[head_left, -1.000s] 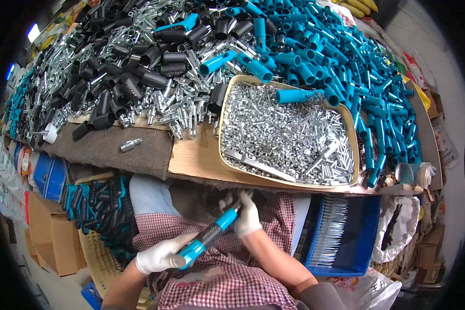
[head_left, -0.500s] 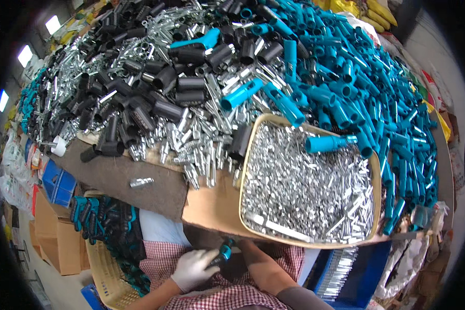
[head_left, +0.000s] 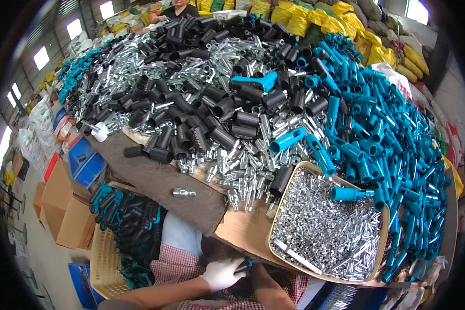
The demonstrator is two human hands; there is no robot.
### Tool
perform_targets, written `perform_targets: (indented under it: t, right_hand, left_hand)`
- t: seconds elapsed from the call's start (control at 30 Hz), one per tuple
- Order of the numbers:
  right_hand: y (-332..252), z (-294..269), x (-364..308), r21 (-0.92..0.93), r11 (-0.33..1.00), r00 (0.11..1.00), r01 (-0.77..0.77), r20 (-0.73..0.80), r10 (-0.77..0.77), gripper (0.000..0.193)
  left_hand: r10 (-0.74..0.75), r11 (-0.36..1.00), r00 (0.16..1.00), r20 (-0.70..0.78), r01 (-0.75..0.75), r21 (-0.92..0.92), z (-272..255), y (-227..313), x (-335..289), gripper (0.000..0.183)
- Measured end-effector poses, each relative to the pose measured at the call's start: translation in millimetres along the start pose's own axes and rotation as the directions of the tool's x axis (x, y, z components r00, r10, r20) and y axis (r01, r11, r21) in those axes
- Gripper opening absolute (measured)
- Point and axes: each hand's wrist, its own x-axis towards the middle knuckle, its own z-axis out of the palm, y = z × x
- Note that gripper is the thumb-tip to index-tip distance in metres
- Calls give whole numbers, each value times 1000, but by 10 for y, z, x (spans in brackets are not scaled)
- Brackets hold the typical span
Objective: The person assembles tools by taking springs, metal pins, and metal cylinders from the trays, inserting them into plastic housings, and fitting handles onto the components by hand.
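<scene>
The gloved left hand (head_left: 222, 274) has its grip closed around a dark part with a teal tip (head_left: 244, 267), low before the desk (head_left: 243, 230). The right hand's grip is hidden; I cannot tell.

left hand (head_left: 222, 274) lower, teal handle (head_left: 244, 266) mostly hidden

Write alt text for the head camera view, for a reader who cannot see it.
At the lower edge, a white-gloved left hand grips a small dark part against the lap, the right hand mostly hidden beside it. Ahead, a workbench is heaped with black sleeves, teal handles and silvery fittings, with a shallow tray of small metal pieces at right.
</scene>
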Motion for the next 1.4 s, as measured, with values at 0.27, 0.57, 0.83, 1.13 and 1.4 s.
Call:
perform_targets:
  t: [0.27, 0.57, 0.83, 1.13, 1.4]
  right_hand:
    - [-811, -580, -278, -359, 933, 980, -23, 176, 91, 35]
    - [-1033, -447, -167, 491, 736, 880, -466, 172, 442, 33]
    - [-751, -276, -121, -482, 876, 997, -21, 55, 54, 39]
    - [-985, -425, -96, -537, 833, 900, -137, 284, 331, 37]
    - [976, -189, -294, 725, 677, 971, 126, -230, 65, 46]
  left_hand:
    - [-146, 987, 967, 209, 127, 102, 101, -110, 112, 43]
    - [-141, 990, 973, 182, 135, 44, 127, -234, 113, 35]
    - [-90, 996, 992, 87, 89, 10, 498, -301, 253, 29]
    - [-154, 988, 972, 176, 156, 2, 539, -313, 332, 35]
    - [-7, 999, 983, -182, 14, 41, -1827, -215, -586, 55]
